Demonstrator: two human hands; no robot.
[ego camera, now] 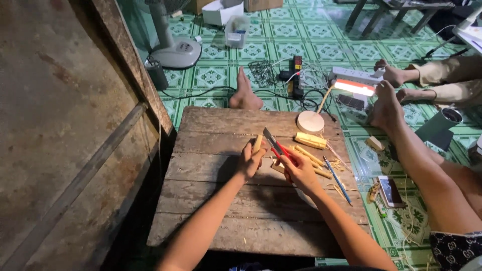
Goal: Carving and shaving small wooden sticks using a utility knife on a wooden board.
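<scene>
Left hand (249, 161) is clenched around a short pale stick (257, 143), held upright over the middle of the board (216, 200), its top poking out above the fingers. Right hand (299, 170) grips a red-handled knife (275, 145), blade angled up-left so the tip sits just beside the stick's upper end; whether the edge actually touches the wood is too small to tell. Step in hand looks like whittling or trimming the stick's tip, blade lined up for a cut. Judging from this, the next move needs a firm left grip, the stick kept steady, and the stroke run away from the left fingers, which sit close under the blade. Right of the hands on the board: a loose pile of cut sticks (311, 161), a bundled block of sticks (310, 140) toward the far edge, a blue pen (337, 180), and shavings. A round lamp base (310, 122) rests at the board's far edge, its lit head (354, 87) beyond it over the green tiled floor (261, 50). A phone (390, 191) lies on the floor right of the board. Another person's feet (394, 74) lie past the lamp, well apart from the work.
</scene>
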